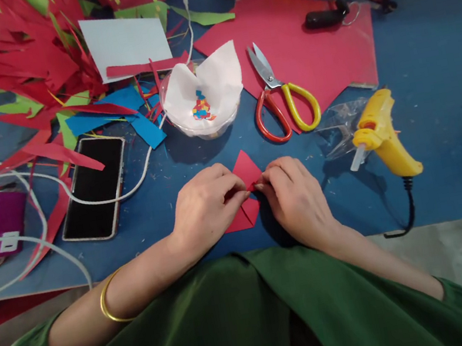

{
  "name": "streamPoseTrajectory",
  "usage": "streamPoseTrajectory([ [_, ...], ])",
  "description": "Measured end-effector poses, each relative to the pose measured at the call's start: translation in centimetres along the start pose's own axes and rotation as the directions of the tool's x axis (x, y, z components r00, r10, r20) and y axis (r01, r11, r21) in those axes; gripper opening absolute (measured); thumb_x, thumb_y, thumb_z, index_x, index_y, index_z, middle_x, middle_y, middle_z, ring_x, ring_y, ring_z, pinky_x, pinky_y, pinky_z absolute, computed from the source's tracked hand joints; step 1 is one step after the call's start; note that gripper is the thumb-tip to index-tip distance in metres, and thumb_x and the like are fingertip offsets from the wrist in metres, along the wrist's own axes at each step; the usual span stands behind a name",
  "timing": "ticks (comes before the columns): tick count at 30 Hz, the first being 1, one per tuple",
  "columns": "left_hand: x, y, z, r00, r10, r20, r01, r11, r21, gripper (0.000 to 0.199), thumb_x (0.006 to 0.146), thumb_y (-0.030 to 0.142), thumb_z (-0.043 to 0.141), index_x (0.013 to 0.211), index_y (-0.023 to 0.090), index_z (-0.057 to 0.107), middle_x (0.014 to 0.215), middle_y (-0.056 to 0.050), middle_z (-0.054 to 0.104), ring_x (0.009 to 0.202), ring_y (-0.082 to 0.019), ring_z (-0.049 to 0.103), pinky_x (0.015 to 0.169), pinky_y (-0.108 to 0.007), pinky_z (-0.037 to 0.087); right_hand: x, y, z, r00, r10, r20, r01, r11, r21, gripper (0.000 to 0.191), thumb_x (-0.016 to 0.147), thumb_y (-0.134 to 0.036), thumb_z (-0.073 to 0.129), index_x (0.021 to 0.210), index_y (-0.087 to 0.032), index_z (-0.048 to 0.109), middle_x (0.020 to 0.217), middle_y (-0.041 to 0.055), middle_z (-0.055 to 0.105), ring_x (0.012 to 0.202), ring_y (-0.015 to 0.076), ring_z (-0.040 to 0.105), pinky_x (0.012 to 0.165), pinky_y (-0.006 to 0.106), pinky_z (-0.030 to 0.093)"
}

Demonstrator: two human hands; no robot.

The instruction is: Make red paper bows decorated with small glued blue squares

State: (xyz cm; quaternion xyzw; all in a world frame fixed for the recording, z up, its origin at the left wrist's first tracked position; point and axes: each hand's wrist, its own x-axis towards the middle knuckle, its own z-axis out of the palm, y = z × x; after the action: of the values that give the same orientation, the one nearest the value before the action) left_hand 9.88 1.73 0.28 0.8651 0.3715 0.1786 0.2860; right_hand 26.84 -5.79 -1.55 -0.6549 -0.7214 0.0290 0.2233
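Observation:
A piece of red folded paper [246,168] lies on the blue table near its front edge, with one pointed end facing away from me. My left hand [209,203] pinches its left side at the middle, thumb and forefinger pressed together. From the right, my right hand [295,194] pinches the same paper close to the left fingertips. The two hands nearly touch. Below them the paper shows a folded, angled lower part; some of it is hidden under my left hand.
Beyond the hands stands a paper-lined bowl [222,88], beside red-and-yellow scissors [271,82] on red sheets [304,58]. A yellow glue gun [385,137] is at right. A phone [95,188], white cable [145,167], purple box [9,221] and paper scraps [45,56] lie left.

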Motion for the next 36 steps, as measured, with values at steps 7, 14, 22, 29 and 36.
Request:
streamPoseTrajectory([
  [7, 0.1, 0.0, 0.0, 1.000, 0.013, 0.003, -0.013, 0.999, 0.048, 0.010, 0.088, 0.018, 0.065, 0.080, 0.019, 0.071, 0.082, -0.002, 0.067, 0.078, -0.016, 0.062, 0.067, -0.028, 0.044, -1.7, 1.0, -1.3, 0.964, 0.219, -0.148, -0.180, 0.954, 0.240, 0.010, 0.096, -0.021, 0.056, 0.091, -0.023, 0.064, 0.094, 0.0065, 0.064, 0.088, 0.0207, 0.063, 0.079, 0.038, 0.053],
  [14, 0.1, -0.2, 0.1, 1.000, -0.003, 0.010, 0.003, 0.999, 0.042, 0.009, 0.087, 0.017, 0.066, 0.080, 0.018, 0.070, 0.082, -0.001, 0.067, 0.077, -0.016, 0.061, 0.067, -0.029, 0.044, -1.5, 0.9, -1.1, 0.984, 0.176, -0.016, -0.163, 0.938, 0.306, 0.004, 0.091, -0.021, 0.066, 0.095, -0.022, 0.066, 0.097, 0.0056, 0.065, 0.088, 0.0200, 0.064, 0.075, 0.036, 0.053],
  [22, 0.2, -0.1, 0.0, 1.000, -0.003, 0.023, 0.002, 0.999, 0.046, 0.009, 0.088, 0.017, 0.066, 0.080, 0.019, 0.071, 0.082, -0.001, 0.067, 0.078, -0.015, 0.062, 0.067, -0.028, 0.044, -1.0, 0.7, -0.6, 0.988, 0.155, 0.011, -0.154, 0.963, 0.221, 0.008, 0.094, -0.023, 0.061, 0.092, -0.022, 0.069, 0.093, 0.0049, 0.065, 0.082, 0.0188, 0.062, 0.072, 0.034, 0.048],
  [29, 0.3, -0.1, -0.1, 0.999, -0.001, 0.035, -0.001, 0.998, 0.059, 0.010, 0.089, 0.020, 0.066, 0.080, 0.019, 0.070, 0.083, -0.002, 0.068, 0.079, -0.016, 0.062, 0.068, -0.028, 0.045, -0.5, 0.4, -0.8, 0.983, 0.176, 0.055, -0.183, 0.965, 0.186, 0.012, 0.095, -0.019, 0.056, 0.091, -0.019, 0.067, 0.089, 0.0052, 0.065, 0.080, 0.0191, 0.061, 0.071, 0.035, 0.043],
  [36, 0.1, -0.1, 0.1, 0.999, 0.036, 0.003, -0.036, 0.997, 0.073, 0.011, 0.090, 0.020, 0.063, 0.080, 0.018, 0.069, 0.081, -0.002, 0.066, 0.077, -0.016, 0.061, 0.068, -0.029, 0.045, -0.2, 0.1, -0.8, 0.979, 0.189, 0.074, -0.198, 0.970, 0.141, 0.009, 0.092, -0.020, 0.055, 0.086, -0.019, 0.063, 0.086, 0.0058, 0.063, 0.077, 0.0208, 0.059, 0.069, 0.036, 0.041],
])
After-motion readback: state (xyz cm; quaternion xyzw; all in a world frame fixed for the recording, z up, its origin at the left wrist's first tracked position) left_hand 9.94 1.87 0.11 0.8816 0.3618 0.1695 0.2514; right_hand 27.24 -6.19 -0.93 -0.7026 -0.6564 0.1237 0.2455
